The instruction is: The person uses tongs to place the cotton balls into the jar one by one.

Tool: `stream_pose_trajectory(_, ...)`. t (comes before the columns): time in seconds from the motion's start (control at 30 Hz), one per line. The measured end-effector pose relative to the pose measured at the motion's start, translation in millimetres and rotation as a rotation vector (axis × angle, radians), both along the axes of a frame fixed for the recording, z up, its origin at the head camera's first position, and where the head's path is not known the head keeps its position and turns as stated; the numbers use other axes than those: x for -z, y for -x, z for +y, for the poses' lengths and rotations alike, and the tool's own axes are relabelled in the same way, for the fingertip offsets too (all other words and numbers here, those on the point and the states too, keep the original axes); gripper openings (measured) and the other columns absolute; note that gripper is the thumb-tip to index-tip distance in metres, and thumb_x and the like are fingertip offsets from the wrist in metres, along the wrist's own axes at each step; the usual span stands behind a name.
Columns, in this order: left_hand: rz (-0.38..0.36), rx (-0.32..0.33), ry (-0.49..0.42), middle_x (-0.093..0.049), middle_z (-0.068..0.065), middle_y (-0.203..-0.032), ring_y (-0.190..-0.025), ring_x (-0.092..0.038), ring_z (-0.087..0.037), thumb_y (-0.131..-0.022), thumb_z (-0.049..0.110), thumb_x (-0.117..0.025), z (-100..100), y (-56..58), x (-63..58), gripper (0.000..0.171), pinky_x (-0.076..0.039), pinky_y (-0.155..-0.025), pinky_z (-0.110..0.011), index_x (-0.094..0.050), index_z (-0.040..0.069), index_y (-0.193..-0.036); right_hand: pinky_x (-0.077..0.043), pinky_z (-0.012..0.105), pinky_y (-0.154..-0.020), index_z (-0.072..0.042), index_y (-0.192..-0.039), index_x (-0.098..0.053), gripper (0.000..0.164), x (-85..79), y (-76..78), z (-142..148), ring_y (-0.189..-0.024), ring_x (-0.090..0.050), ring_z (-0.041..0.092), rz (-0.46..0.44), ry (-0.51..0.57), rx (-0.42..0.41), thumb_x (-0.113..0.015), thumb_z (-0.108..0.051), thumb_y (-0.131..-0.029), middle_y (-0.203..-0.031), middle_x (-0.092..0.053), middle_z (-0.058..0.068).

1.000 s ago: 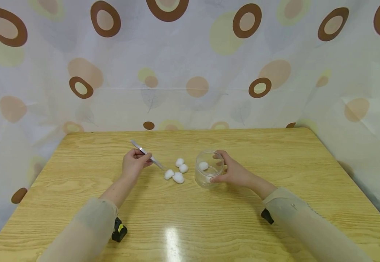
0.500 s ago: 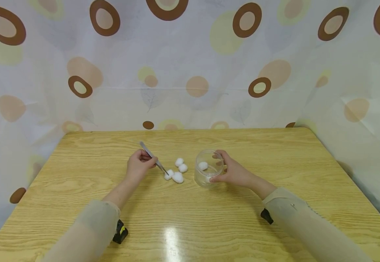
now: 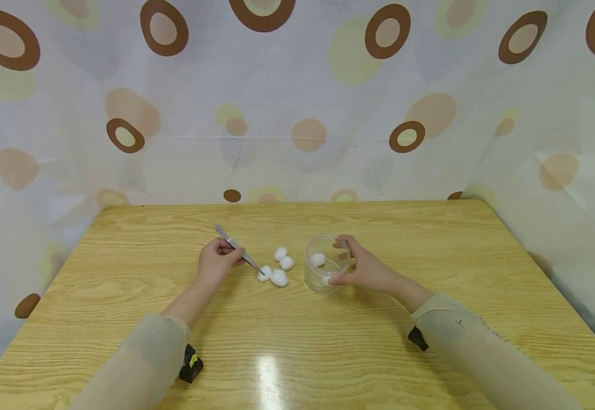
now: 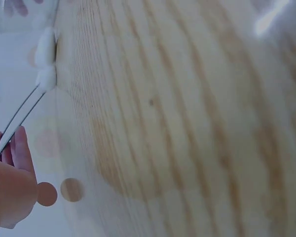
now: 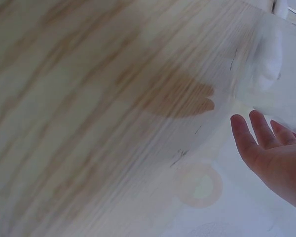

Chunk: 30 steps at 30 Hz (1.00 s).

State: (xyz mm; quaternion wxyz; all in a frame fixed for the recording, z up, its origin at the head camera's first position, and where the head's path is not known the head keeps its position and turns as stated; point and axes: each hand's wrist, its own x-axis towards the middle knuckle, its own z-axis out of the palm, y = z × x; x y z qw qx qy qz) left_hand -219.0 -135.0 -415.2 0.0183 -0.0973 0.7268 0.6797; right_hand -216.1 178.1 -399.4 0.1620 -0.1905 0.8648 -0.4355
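Note:
Between the thumb and fingers of my left hand are metal tweezers, slanting down to the right. Their tips meet the leftmost cotton ball; in the left wrist view the two prongs are spread at that cotton ball. A larger cotton ball touches it on the right, and two more, a farther one and a nearer one, lie behind. My right hand holds the upright clear jar from the right side. Inside is a cotton ball, with another partly visible lower down.
The wood-grain table reaches back to a patterned cloth that also hangs at both sides. Below each sleeve a black device shows, one at the left wrist and one at the right wrist.
My left hand has moved slightly right and nearer, bringing the tweezer tips from beside the leftmost cotton ball onto it. The right hand and the jar have stayed in place.

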Motion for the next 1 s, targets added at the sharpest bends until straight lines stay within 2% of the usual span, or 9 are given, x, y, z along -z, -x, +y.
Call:
stream_pose_trajectory(0.17, -0.045, -0.041, -0.081, -0.057, 0.000, -0.075, -0.064, -0.063, -0.004, -0.089, 0.001, -0.057, -4.2, 0.7, 0.8, 0.013, -0.059, -0.068, -0.015, -0.047, -0.004, -0.094, -0.043, 0.055, -0.101, -0.004, -0.145, -0.015, 0.097, -0.2, -1.0, -0.1, -0.130, -0.038, 0.040, -0.004, 0.002, -0.004, -0.078, -0.030, -0.076, -0.148, -0.031, 0.021)
stream_pose_trajectory(0.33, -0.048, -0.085, -0.186, -0.058, 0.003, -0.073, -0.065, -0.062, -0.003, -0.090, 0.001, -0.056, -6.3, 1.8, -5.0, 0.010, -0.058, -0.068, -0.014, -0.046, -0.001, -0.091, -0.043, 0.055, -0.101, -0.004, -0.144, -0.016, 0.096, -0.9, -1.7, -0.1, -0.129, -0.038, 0.041, 0.000, 0.006, -0.007, -0.078, -0.030, -0.076, -0.147, -0.031, 0.021)
stream_pose_trajectory(0.57, -0.020, -0.076, -0.321, -0.057, 0.001, -0.077, -0.069, -0.064, -0.004, -0.093, 0.003, -0.053, -5.0, 4.3, -27.1, 0.009, -0.058, -0.076, -0.015, -0.044, 0.002, -0.090, -0.043, 0.056, -0.101, -0.004, -0.145, -0.015, 0.096, -0.6, -0.3, 0.3, -0.129, -0.039, 0.041, 0.012, 0.003, -0.008, -0.078, -0.030, -0.076, -0.147, -0.031, 0.021)
stream_pose_trajectory(0.77, 0.020, -0.060, -0.421, -0.059, -0.001, -0.076, -0.070, -0.064, -0.006, -0.091, 0.001, -0.054, 5.4, 7.3, -47.0, 0.011, -0.058, -0.075, -0.015, -0.045, 0.005, -0.085, -0.042, 0.056, -0.102, -0.004, -0.145, -0.015, 0.096, -0.9, -0.4, 0.9, -0.130, -0.038, 0.041, 0.001, 0.015, -0.008, -0.078, -0.030, -0.076, -0.148, -0.030, 0.021)
stream_pose_trajectory(1.0, -0.027, -0.070, -0.459, -0.059, 0.001, -0.075, -0.069, -0.064, -0.005, -0.092, 0.002, -0.052, 19.9, 15.1, -60.4, 0.010, -0.058, -0.076, -0.014, -0.044, 0.005, -0.087, -0.041, 0.056, -0.103, -0.003, -0.145, -0.014, 0.098, -0.9, -0.7, 1.3, -0.130, -0.037, 0.041, -0.003, 0.021, -0.008, -0.078, -0.030, -0.076, -0.148, -0.030, 0.022)
